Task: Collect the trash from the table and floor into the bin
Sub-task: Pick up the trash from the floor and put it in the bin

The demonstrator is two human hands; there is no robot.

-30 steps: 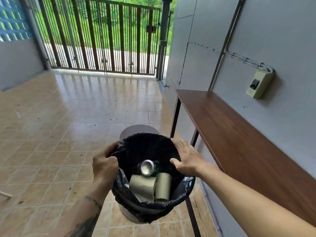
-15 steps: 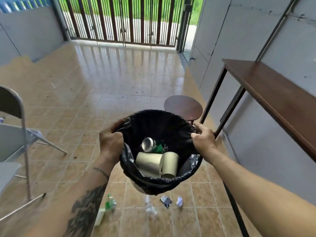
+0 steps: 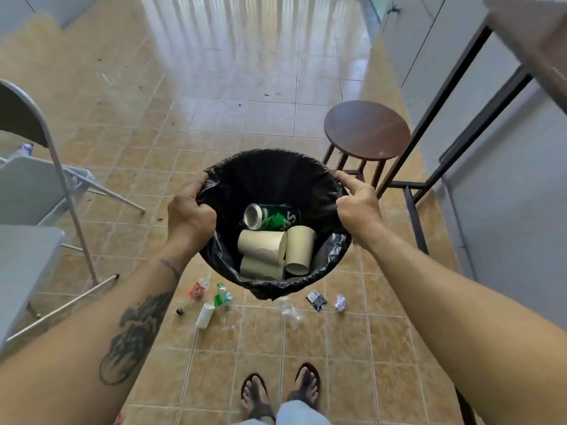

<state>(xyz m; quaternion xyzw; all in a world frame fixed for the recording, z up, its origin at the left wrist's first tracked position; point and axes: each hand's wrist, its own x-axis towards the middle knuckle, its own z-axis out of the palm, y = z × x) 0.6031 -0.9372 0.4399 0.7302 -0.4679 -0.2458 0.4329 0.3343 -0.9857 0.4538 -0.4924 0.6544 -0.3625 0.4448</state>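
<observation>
I hold a bin lined with a black bag (image 3: 270,176) in the air over the tiled floor. My left hand (image 3: 190,214) grips its left rim and my right hand (image 3: 357,205) grips its right rim. Inside lie a green can (image 3: 271,216) and paper cups (image 3: 277,250). On the floor below the bin lies trash: a red wrapper (image 3: 196,290), a small green bottle (image 3: 223,297), a white cup (image 3: 205,315), a bottle cap (image 3: 180,310), clear plastic (image 3: 291,311), a dark packet (image 3: 316,300) and a crumpled paper ball (image 3: 340,302).
A round brown stool (image 3: 366,130) stands beyond the bin on the right. The dark-framed wooden table (image 3: 530,41) runs along the right wall. Grey folding chairs (image 3: 33,185) stand at the left, with a plastic bottle (image 3: 21,150) behind them. My sandalled feet (image 3: 280,391) are at the bottom.
My view has tilted down from the gate and table to the floor. The bin stays held in both hands, and the floor trash and my feet have come into sight.
</observation>
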